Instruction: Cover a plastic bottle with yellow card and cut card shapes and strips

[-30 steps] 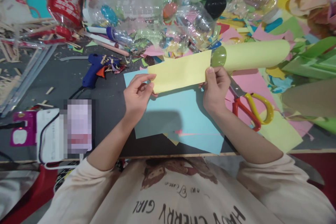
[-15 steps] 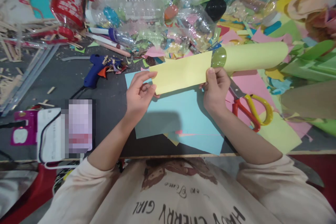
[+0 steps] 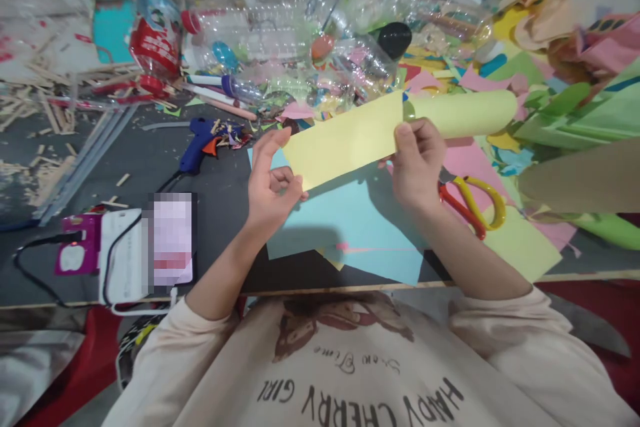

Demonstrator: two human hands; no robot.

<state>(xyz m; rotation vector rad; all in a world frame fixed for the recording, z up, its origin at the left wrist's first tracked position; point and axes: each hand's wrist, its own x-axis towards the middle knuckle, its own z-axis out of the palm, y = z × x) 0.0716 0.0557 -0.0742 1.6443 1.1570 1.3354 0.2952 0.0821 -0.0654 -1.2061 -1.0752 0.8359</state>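
I hold a pale yellow paper strip [image 3: 345, 140] above the dark table [image 3: 215, 207]. My right hand [image 3: 417, 163] pinches the strip's right end between thumb and fingers. My left hand [image 3: 273, 183] is at the strip's left end, its index finger raised along the edge and the other fingers curled under the lower corner. Beneath the strip lies a light blue paper sheet [image 3: 345, 227]. Behind my right hand rests a rolled light-green paper tube [image 3: 465, 113].
Red-and-yellow scissors [image 3: 470, 200] lie right of my right hand on pink paper. A blue glue gun [image 3: 197, 147] sits to the left. Clear plastic bottles [image 3: 280, 47] and paper scraps crowd the far side. A white device with cables [image 3: 120, 253] lies near the front-left edge.
The yellow strip has tilted, its right end higher. My left hand's index finger has lifted up along the left edge. The camera view has shifted so more of the far side shows.
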